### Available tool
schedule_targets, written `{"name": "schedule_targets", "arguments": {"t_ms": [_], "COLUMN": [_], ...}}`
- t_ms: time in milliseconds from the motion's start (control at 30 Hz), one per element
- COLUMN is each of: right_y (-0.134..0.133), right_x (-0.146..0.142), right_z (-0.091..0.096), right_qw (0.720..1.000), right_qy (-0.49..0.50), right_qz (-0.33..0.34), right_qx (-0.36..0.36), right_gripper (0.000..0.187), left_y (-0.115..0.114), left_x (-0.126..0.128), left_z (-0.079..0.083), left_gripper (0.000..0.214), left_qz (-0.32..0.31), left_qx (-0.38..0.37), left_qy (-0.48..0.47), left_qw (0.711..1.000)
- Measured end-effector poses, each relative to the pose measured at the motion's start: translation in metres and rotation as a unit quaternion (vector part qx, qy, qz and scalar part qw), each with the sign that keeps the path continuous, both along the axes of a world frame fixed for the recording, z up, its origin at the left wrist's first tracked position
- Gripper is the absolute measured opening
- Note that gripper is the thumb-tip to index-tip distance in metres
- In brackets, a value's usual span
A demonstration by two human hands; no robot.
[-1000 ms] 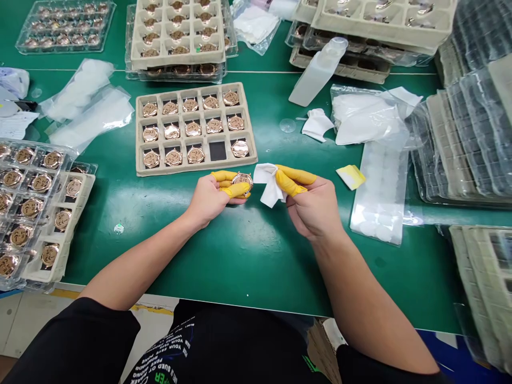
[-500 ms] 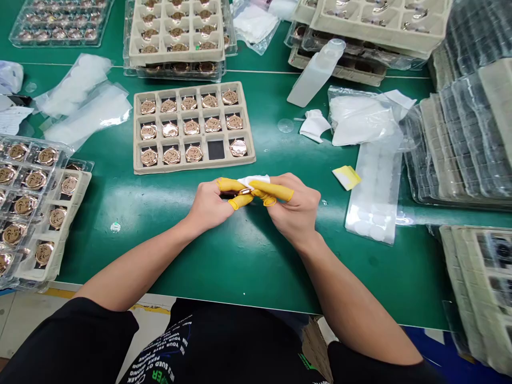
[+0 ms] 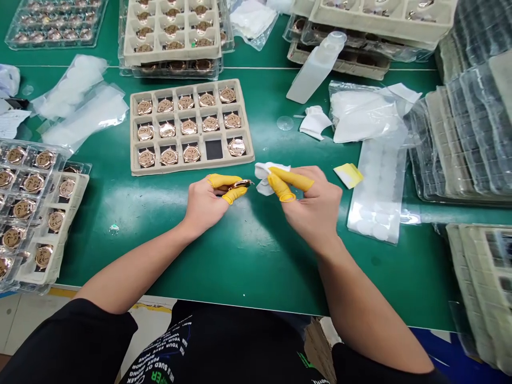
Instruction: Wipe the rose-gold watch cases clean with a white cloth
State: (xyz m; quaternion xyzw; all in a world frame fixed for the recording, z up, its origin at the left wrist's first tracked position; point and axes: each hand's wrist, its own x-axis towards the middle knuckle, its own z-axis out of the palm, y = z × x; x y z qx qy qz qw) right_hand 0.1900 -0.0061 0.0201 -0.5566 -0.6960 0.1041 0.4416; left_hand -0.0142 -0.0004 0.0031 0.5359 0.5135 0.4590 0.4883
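Between the yellow-cotted thumb and finger of my left hand [image 3: 208,201] is a rose-gold watch case [image 3: 240,184], seen edge-on. My right hand [image 3: 314,205], also in yellow finger cots, pinches a folded white cloth [image 3: 264,172]. A small gap separates the cloth from the watch case. Just beyond my hands lies a beige compartment tray [image 3: 192,166]; its pockets hold rose-gold watch cases, backs up with markings. One front-row pocket [image 3: 214,150] shows only its dark base.
Trays of watch cases [image 3: 34,182] stand at the left, more stacks [image 3: 172,53] at the back. A white plastic bottle [image 3: 316,66], bagged white wipes [image 3: 364,114], a yellow-and-white piece [image 3: 348,176] and a clear strip [image 3: 374,197] lie right. Stacked clear trays [image 3: 460,144] line the right edge.
My right hand has drawn the cloth off the watch case and moved right. My left hand has shifted slightly left with the watch case still held.
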Motion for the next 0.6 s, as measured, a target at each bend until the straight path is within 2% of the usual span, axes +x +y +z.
{"name": "schedule_targets", "arguments": {"t_ms": [100, 200, 300, 433, 600], "right_y": [-0.005, -0.008, -0.007, -0.008, -0.008], "right_x": [-0.004, -0.013, -0.019, -0.019, -0.023], "right_z": [0.011, 0.010, 0.001, -0.009, -0.014], "right_qw": [0.998, 0.994, 0.994, 0.991, 0.986], "right_qy": [0.057, 0.066, 0.004, -0.042, -0.101], "right_qz": [0.012, 0.077, 0.109, 0.089, 0.070], "right_qx": [-0.025, -0.042, 0.007, 0.092, 0.114], "right_gripper": [0.017, 0.019, 0.026, 0.040, 0.038], "left_y": [-0.002, -0.002, -0.002, -0.003, -0.003], "left_x": [0.001, 0.000, -0.001, -0.002, -0.002], "left_z": [0.003, 0.003, 0.001, -0.001, -0.003], "left_gripper": [0.020, 0.017, 0.018, 0.013, 0.013], "left_qz": [-0.004, -0.006, -0.011, -0.018, -0.016], "left_qx": [0.012, 0.062, 0.110, 0.136, 0.147], "left_qy": [0.026, 0.063, 0.112, 0.135, 0.144], "left_qw": [1.000, 0.996, 0.988, 0.981, 0.978]}}
